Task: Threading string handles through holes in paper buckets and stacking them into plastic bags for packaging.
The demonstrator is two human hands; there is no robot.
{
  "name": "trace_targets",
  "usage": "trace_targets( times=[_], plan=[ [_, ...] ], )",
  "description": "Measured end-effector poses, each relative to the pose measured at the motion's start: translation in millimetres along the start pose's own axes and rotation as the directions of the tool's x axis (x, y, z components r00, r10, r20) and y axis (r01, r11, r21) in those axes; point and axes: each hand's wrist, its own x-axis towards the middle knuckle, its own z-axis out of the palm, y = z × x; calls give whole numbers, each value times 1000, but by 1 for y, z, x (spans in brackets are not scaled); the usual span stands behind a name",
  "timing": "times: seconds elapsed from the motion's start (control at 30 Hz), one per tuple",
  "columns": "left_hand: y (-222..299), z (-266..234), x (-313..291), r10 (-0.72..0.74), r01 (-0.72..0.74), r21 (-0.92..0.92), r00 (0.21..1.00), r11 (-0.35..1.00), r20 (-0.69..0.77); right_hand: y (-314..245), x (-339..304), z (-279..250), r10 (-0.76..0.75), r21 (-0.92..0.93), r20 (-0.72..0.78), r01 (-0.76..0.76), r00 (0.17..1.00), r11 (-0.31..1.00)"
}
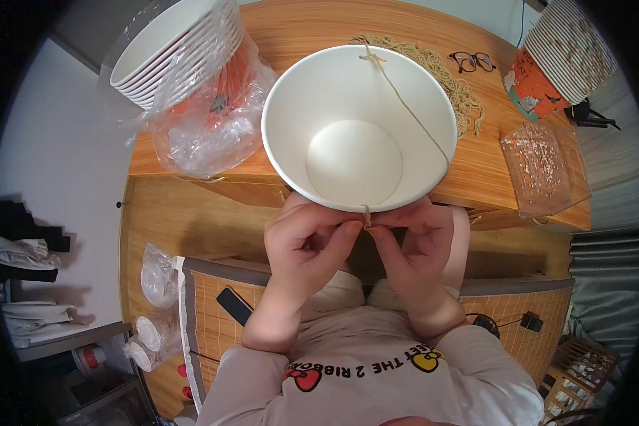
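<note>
Bowl [359,128] before table [291,28], bowl stacks [174,50] on both sides.

Wooden table [291,28] — bowl stacks [184,64], twine bundle [447,74], glasses [473,62]

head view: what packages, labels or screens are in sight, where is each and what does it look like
Bagged bowls: table's far left, white paper bowls stacked in a clear plastic bag, orange print on the sides.
Second bowl stack: far right, on its side, white rims, orange patterned outside.
Clear tray: table's right edge, flat, see-through, speckled.
Phone: left of the left hand, dark screen, black slab.
Cup bags: lower left, clear.
</note>
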Motion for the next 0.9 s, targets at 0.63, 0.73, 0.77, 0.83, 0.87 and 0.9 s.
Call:
trace_targets(
  times=[0.63,0.73,0.77,0.83,0.87,0.9],
  plan=[
    [12,20,4,-272,251,-233,960,939,-62,-12,6,-4,100,-151,-5,-100,995,984],
    [18,21,6,-264,239,-257,962,936,-68,-16,9,-7,52,-213,56,-39,997,976],
    [18,20,5,-313,287,-283,948,915,-52,-11,8,-7,28,-189,51,-18,998,982],
    [17,17,4,-358,331,-308,933,892,-35,-6,7,-6,2,-163,46,6,999,987],
    [14,15,3,-386,365,-281,922,887,-23,-4,7,-5,-21,-144,25,24,999,989],
    [11,13,1,-414,398,-255,910,881,-11,-2,7,-4,-44,-126,3,44,999,991]
  ],
)
